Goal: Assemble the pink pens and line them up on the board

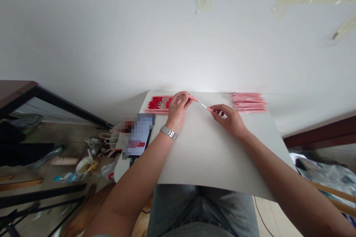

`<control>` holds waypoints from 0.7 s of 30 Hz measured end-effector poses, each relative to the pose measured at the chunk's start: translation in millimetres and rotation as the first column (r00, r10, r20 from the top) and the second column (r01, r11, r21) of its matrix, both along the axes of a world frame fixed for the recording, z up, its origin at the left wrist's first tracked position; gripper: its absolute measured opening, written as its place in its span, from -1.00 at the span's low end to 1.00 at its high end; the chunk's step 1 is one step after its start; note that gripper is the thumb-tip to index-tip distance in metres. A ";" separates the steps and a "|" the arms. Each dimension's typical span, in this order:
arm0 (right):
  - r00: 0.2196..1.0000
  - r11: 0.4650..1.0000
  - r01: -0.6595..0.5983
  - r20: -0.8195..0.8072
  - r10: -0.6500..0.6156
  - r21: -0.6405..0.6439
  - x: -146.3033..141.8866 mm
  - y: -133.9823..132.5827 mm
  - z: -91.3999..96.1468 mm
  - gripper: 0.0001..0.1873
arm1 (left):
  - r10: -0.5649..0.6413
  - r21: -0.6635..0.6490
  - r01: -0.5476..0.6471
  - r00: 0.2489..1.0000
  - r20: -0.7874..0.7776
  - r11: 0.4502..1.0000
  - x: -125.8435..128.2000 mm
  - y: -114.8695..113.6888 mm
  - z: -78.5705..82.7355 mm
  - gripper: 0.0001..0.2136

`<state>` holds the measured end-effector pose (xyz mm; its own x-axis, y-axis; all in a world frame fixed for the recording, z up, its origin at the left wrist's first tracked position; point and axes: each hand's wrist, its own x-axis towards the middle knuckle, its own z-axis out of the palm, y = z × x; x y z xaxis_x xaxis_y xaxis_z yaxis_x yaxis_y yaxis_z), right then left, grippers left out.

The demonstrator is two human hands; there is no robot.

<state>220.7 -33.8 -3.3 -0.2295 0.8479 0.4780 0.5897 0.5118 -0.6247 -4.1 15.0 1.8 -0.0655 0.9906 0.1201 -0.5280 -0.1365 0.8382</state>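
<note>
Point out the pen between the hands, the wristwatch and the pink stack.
pen (194,99): head view, pink barrel.
wristwatch (168,132): head view, metal band.
pink stack (249,103): head view, its middle.

Board (211,155) open through the middle
Red pens (159,104) block eleven o'clock, pink sleeves (249,103) block one o'clock; six o'clock runs clear.

I'm getting bright, even light glaring off the wall (167,44); pen (202,104) reading sharp, edges warping, floor clutter (69,163) blurring.
</note>
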 end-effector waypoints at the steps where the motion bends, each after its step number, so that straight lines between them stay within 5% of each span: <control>1: 1.000 1.000 0.000 -0.001 0.000 -0.001 0.1 0.1 -0.2 -0.76 | 0.007 0.000 -0.007 1.000 0.006 1.000 -0.4 0.5 -0.4 -0.70; 21: 1.000 1.000 0.008 -0.028 -0.008 -0.003 0.6 -0.5 -0.7 -0.77 | 0.053 -0.018 -0.052 0.997 0.060 0.998 -3.7 4.4 -3.4 -0.75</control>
